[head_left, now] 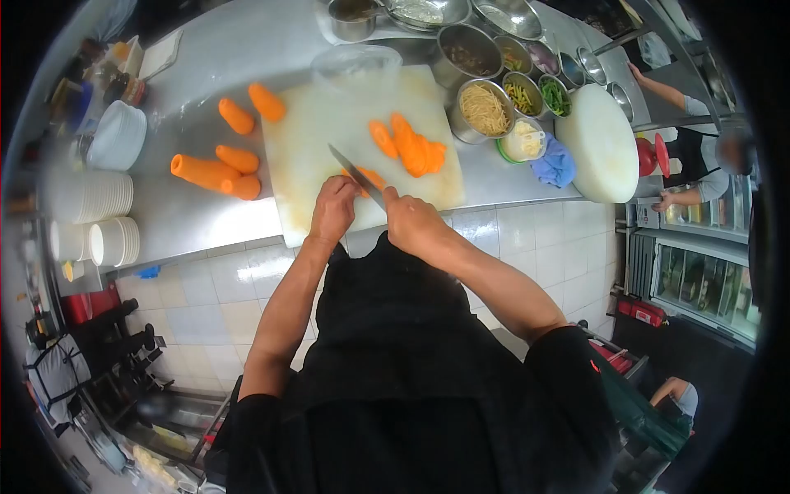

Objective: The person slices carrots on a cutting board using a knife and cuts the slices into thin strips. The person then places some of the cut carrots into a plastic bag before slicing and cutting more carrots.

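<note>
My right hand (415, 222) is wrapped round the handle of a kitchen knife (352, 170), whose blade points up and left over the white cutting board (309, 156). Under and beside the blade lies a piece of carrot (372, 177). The curled fingers of my left hand (333, 208) press on that piece near the board's front edge. Farther back on the board, to the right, is an overlapping pile of carrot slices (411, 148). Several peeled carrots (206, 173) lie left of the board, partly on the metal counter.
A clear plastic container (354, 70) stands at the board's back edge. Right of it are metal pots (467, 53), a bowl of pale strips (484, 109), a blue cloth (553, 162) and a round white board (599, 144). Stacked white bowls (113, 240) stand left. Another person's arm (683, 198) shows far right.
</note>
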`<state>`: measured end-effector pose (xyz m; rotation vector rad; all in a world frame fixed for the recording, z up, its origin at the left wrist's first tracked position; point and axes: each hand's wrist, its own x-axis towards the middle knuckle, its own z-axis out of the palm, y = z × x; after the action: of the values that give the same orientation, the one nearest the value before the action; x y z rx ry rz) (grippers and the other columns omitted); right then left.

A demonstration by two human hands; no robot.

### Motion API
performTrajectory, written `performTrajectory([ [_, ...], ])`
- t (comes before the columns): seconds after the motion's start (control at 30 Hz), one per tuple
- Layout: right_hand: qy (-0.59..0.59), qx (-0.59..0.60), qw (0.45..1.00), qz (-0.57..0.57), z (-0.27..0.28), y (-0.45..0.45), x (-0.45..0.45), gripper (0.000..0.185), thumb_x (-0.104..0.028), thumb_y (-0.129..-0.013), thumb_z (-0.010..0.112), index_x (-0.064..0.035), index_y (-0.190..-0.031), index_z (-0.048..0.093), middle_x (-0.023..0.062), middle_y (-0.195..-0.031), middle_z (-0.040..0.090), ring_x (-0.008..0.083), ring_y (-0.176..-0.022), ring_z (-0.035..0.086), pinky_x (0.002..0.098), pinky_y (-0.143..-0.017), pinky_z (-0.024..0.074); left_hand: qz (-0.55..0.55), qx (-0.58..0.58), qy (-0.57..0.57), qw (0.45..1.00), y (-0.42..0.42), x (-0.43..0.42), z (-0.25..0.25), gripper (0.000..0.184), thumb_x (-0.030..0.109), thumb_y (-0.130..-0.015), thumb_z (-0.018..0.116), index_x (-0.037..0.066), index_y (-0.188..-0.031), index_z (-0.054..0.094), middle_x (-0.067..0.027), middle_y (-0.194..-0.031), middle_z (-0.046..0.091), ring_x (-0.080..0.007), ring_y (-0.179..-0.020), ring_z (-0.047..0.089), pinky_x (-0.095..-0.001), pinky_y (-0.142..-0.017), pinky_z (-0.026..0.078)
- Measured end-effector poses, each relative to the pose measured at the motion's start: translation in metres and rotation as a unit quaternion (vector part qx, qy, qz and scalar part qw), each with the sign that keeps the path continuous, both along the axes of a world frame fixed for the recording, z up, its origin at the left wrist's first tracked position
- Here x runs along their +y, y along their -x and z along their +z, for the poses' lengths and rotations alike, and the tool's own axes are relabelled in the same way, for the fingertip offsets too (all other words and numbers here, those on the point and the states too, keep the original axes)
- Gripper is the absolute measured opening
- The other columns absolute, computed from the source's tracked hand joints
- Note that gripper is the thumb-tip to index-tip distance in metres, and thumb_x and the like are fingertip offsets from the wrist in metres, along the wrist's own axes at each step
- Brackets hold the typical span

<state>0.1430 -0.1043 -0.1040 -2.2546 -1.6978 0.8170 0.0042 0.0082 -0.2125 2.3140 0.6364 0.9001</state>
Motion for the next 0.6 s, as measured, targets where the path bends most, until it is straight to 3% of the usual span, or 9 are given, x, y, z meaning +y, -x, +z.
performTrajectory([
  [0.17,0.016,0.02,0.999,-0.023,-0.029,0.005,0.001,0.028,-0.001,-0.082,0.053,0.008,-0.108,0.048,0.0302,-0.084,0.065,0.045,-0.085,0.066,0.0529,-0.074,0.0531,0.002,-0.014,-0.026,1.0,-0.004,0.006,-0.005,0.017,-0.009,-0.073,0.063,0.004,-0.083,0.066,-0.0106,-0.089,0.063,-0.0318,-0.088,0.061,-0.0388,-0.078,0.051],
  [0.33,0.009,0.012,1.0,-0.022,0.01,-0.008,-0.006,0.026,-0.001,-0.085,0.048,0.0075,-0.11,0.049,0.0292,-0.085,0.066,0.0452,-0.084,0.067,0.0522,-0.076,0.053,-0.024,-0.01,-0.029,0.999,0.007,0.005,0.004,0.02,-0.009,-0.076,0.062,0.004,-0.089,0.068,-0.012,-0.092,0.065,-0.0328,-0.089,0.061,-0.0394,-0.079,0.051],
  [0.4,-0.001,0.011,0.999,-0.04,0.014,-0.007,-0.011,0.026,-0.001,-0.085,0.048,0.0072,-0.109,0.049,0.0293,-0.085,0.066,0.045,-0.083,0.067,0.0524,-0.076,0.0531,0.128,-0.085,0.022,0.988,0.008,0.01,0.008,0.014,-0.006,-0.081,0.063,0.002,-0.092,0.069,-0.0145,-0.097,0.067,-0.0352,-0.093,0.063,-0.0399,-0.081,0.052],
  [0.5,-0.007,0.001,1.0,-0.012,-0.001,0.002,-0.018,0.03,0.001,-0.08,0.052,0.0058,-0.109,0.049,0.0276,-0.08,0.066,0.0453,-0.079,0.067,0.0523,-0.072,0.0537,0.134,-0.081,0.023,0.987,-0.014,0.037,0.063,0.027,-0.009,-0.082,0.059,0.003,-0.104,0.07,-0.0144,-0.102,0.068,-0.034,-0.095,0.061,-0.0401,-0.085,0.05],
  [0.53,-0.002,0.012,1.0,0.007,-0.005,0.007,-0.018,0.031,0.001,-0.08,0.053,0.006,-0.11,0.048,0.0275,-0.081,0.066,0.045,-0.079,0.067,0.0523,-0.072,0.0537,0.129,-0.083,0.019,0.988,-0.026,0.047,0.066,0.027,-0.009,-0.082,0.059,0.003,-0.104,0.07,-0.0144,-0.102,0.068,-0.034,-0.095,0.061,-0.0401,-0.085,0.05],
  [0.6,0.005,0.028,0.999,0.026,-0.016,0.018,-0.016,0.032,0.001,-0.08,0.052,0.0065,-0.111,0.048,0.0268,-0.082,0.067,0.0441,-0.08,0.068,0.0522,-0.072,0.0539,-0.035,0.05,-0.013,0.998,-0.051,0.068,0.073,0.029,-0.009,-0.08,0.058,0.003,-0.104,0.07,-0.0131,-0.102,0.069,-0.0332,-0.096,0.06,-0.0404,-0.086,0.05],
])
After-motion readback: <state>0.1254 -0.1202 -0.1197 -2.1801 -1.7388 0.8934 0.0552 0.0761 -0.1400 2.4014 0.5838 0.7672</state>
